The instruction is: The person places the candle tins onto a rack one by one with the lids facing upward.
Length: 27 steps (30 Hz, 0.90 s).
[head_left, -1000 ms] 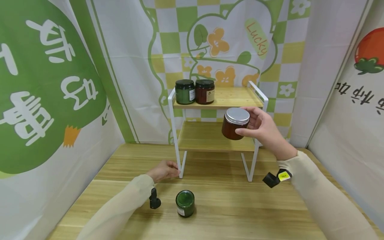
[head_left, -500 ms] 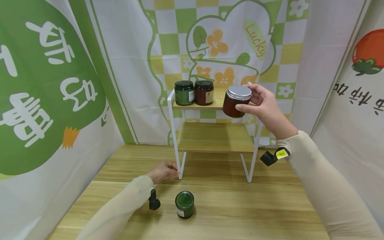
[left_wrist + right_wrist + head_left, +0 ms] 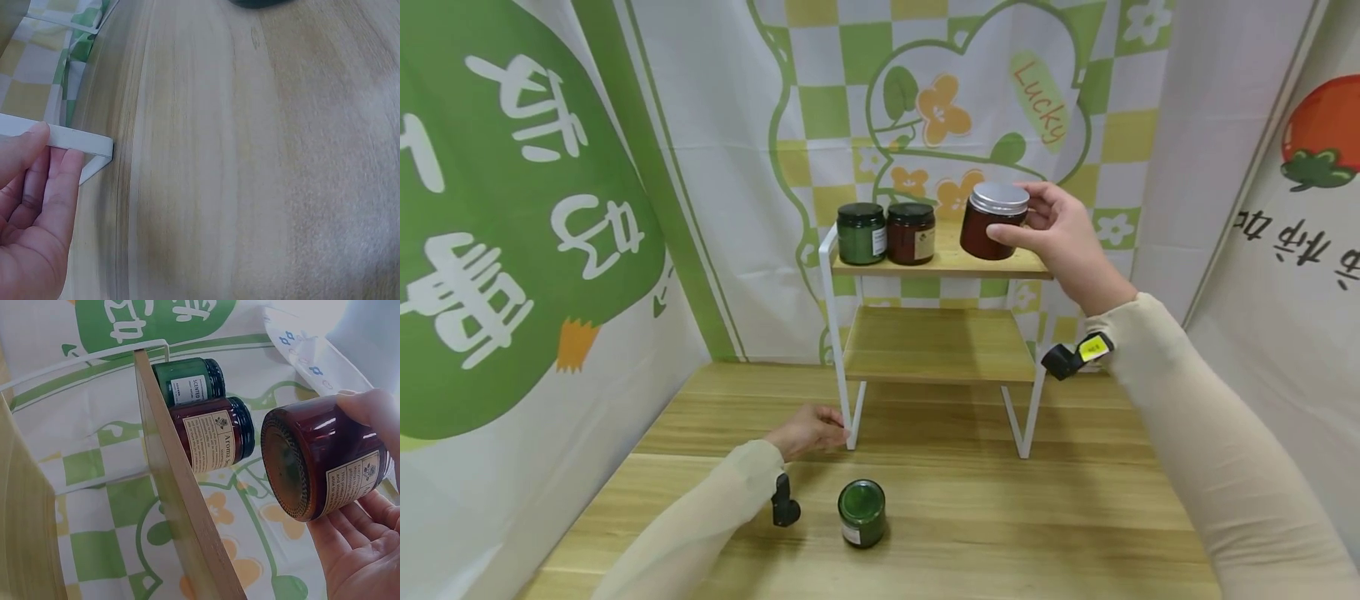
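My right hand [image 3: 1063,237] grips a brown glass candle jar [image 3: 988,232] with a silver lid, thumb on the near side. In the right wrist view the jar's ribbed base [image 3: 286,465] shows, apart from the top shelf board [image 3: 187,487]. A green jar [image 3: 861,234] and a brown jar [image 3: 912,234], both black-lidded, stand side by side on that shelf's left end. My left hand [image 3: 808,431] pinches the lower front leg [image 3: 81,140] of the white-framed rack between thumb and fingers. A green jar [image 3: 862,513] sits on the table in front of the rack.
The two-tier rack has a lower wooden shelf [image 3: 936,343] and stands on a wooden table [image 3: 970,517]. Printed cloth walls [image 3: 715,167] enclose the table at the back and both sides.
My right hand has raised the brown candle jar from in front of the gap between the shelves to the height of the top shelf. The left hand stays on the rack leg.
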### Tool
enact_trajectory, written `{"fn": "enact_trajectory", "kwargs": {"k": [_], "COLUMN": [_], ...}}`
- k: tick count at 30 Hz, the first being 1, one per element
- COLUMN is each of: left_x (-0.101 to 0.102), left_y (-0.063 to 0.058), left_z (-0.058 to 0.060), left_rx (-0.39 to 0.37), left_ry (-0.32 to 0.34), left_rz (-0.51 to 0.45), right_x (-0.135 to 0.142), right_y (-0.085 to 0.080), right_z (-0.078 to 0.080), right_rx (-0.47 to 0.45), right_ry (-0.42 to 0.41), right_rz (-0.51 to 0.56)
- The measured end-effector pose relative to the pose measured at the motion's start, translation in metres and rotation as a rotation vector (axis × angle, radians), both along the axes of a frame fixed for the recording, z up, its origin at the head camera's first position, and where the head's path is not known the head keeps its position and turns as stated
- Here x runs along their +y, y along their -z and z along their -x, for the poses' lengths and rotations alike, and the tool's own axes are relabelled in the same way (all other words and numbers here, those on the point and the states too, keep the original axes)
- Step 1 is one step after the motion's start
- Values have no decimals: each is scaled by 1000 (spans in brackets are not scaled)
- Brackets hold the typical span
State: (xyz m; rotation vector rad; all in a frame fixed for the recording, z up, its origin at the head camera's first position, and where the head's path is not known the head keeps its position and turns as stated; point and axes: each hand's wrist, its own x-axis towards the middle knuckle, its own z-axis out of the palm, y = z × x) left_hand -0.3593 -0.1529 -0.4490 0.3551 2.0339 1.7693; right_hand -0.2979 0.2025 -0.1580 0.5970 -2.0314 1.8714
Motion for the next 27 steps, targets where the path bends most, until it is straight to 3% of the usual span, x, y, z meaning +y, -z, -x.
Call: {"fn": "enact_trajectory", "kwargs": {"k": [5, 15, 27], "left_x": [-1, 1, 1], "left_y": [0, 0, 2], "left_z": [0, 1, 1], "left_rx": [2, -6, -5], "left_ry": [6, 14, 2], "left_rz": [-5, -19, -24], "right_x": [-3, -7, -13], "right_y": [-4, -14, -13], "right_z": [6, 13, 27], "right_rx": [-12, -37, -85], "right_ry": [37, 33, 94], "right_rz": [-13, -26, -94]}}
